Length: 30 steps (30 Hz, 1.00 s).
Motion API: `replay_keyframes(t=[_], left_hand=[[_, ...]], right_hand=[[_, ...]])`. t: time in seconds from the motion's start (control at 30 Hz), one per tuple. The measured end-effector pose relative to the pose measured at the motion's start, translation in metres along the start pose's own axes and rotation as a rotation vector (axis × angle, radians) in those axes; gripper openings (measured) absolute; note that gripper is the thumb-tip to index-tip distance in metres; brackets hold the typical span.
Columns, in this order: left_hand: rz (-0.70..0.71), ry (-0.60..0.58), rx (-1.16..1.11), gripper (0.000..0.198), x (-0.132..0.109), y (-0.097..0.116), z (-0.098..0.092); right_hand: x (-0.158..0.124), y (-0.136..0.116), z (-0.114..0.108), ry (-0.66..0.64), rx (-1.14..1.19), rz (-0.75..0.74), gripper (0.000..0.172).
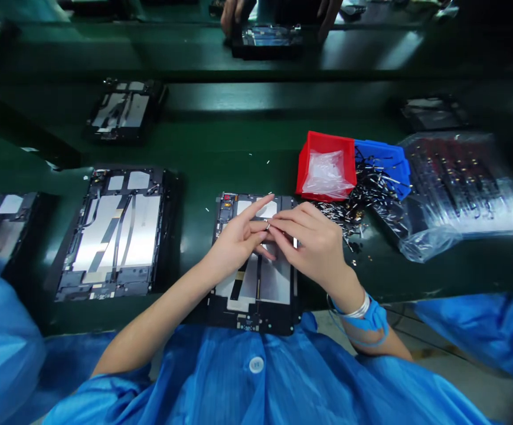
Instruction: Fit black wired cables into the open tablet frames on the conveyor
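Note:
Both hands meet over the upper part of an opened tablet (278, 283), which lies on the bench in front of me with its silver plate and dark ribbon cables exposed. My left hand (245, 233) has its index finger stretched out, while the thumb and another finger press together. Closed in a pinch, the fingertips of my right hand (311, 239) touch those of the left. A tiny pale, shiny bit (267, 226) shows between the fingertips, too small to name. A blue wrist strap (369, 321) circles my right wrist.
Right of the tablet stand a red bin (306, 165) holding clear plastic and a blue bin (400, 162) with small black flex cables (349, 212) spilling out. Beyond lies a clear plastic bag (469, 189). Another opened tablet (114, 236) lies left. A co-worker's hand (232, 18) appears across the bench.

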State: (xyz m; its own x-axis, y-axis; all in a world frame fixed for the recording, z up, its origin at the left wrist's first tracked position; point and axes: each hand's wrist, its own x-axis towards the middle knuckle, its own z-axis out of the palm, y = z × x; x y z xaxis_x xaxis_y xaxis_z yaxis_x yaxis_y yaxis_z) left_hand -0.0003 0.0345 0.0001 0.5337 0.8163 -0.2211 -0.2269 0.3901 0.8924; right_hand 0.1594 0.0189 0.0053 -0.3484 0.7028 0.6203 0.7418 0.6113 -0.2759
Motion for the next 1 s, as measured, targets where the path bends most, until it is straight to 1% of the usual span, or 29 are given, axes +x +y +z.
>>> replay_keyframes(t=[0.07,0.17,0.23,0.3,0.37,0.4,0.43,0.5,0.53,0.6,0.67,0.73,0.83,0.9,1.0], left_hand=[[-0.006,-0.005,0.027,0.073,-0.003,0.000,0.001],[-0.007,-0.001,0.077,0.071,-0.004,0.000,0.003],[-0.010,-0.003,0.066,0.072,-0.005,0.000,0.002],[-0.013,-0.004,0.012,0.076,-0.005,0.000,-0.001],[-0.002,0.001,-0.050,0.081,-0.007,0.000,-0.006],[0.004,0.002,-0.074,0.083,-0.009,-0.001,-0.009],[0.010,0.004,-0.093,0.085,-0.010,-0.002,-0.011],[0.010,0.004,-0.120,0.088,-0.013,-0.003,-0.014],[0.005,0.000,-0.131,0.089,-0.015,-0.003,-0.015],[-0.010,-0.010,-0.148,0.089,-0.017,-0.003,-0.015],[-0.024,-0.008,-0.159,0.089,-0.020,-0.001,-0.014],[-0.027,0.013,-0.166,0.088,-0.024,0.001,-0.014],[-0.025,0.035,-0.181,0.088,-0.027,0.001,-0.017],[-0.037,0.021,-0.191,0.088,-0.028,0.000,-0.019],[-0.045,-0.036,-0.185,0.089,-0.031,0.000,-0.020]], right_hand=[[0.001,-0.002,0.000,-0.009,-0.021,-0.025,0.014],[0.003,-0.005,-0.003,-0.044,-0.094,-0.065,0.018],[0.005,0.002,-0.008,-0.054,-0.130,-0.056,0.020],[0.008,0.021,-0.016,-0.001,-0.196,0.031,0.020],[0.010,0.045,-0.024,0.108,-0.348,0.188,0.023],[0.011,0.055,-0.027,0.139,-0.446,0.268,0.023],[0.011,0.062,-0.029,0.136,-0.506,0.308,0.023],[0.011,0.061,-0.028,0.113,-0.476,0.260,0.022],[0.011,0.055,-0.026,0.091,-0.409,0.191,0.022],[0.010,0.034,-0.020,0.022,-0.250,0.012,0.024],[0.011,0.014,-0.014,-0.047,-0.169,-0.119,0.026],[0.013,0.004,-0.012,-0.044,-0.195,-0.122,0.023],[0.018,0.005,-0.013,0.001,-0.232,-0.057,0.020],[0.019,0.006,-0.012,-0.053,-0.172,-0.098,0.020],[0.020,0.001,-0.005,-0.181,-0.076,-0.201,0.018]])
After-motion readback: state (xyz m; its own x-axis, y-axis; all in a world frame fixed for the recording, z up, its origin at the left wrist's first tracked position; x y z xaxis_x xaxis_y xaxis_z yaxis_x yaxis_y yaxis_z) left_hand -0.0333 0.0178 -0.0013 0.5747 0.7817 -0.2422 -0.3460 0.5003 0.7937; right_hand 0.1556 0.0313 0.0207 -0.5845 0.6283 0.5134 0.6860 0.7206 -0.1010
